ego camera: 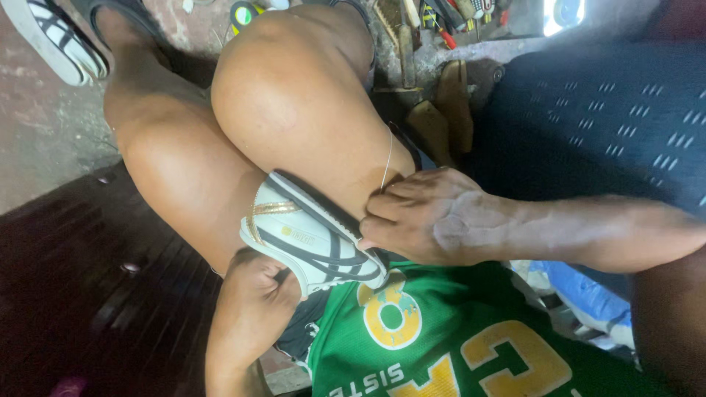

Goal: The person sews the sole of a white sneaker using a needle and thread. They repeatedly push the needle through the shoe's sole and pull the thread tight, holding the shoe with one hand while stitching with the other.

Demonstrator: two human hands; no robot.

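Note:
A white sneaker (309, 239) with dark stripes and a gold trim is wedged against my bent legs, sole edge facing up. My left hand (254, 283) grips it from below at the heel end. My right hand (426, 217) rests against the shoe's upper edge, fingers pinched on a thin pale thread (388, 154) that runs taut up over my shin. Where the thread enters the shoe is hidden behind my fingers.
A matching striped sneaker (51, 37) sits on my foot at the top left. Hand tools (441, 22) and wooden blocks (445, 110) lie on the ground beyond my knees. Left of me is a dark slatted wooden board (73, 287). I wear a green jersey (441, 345).

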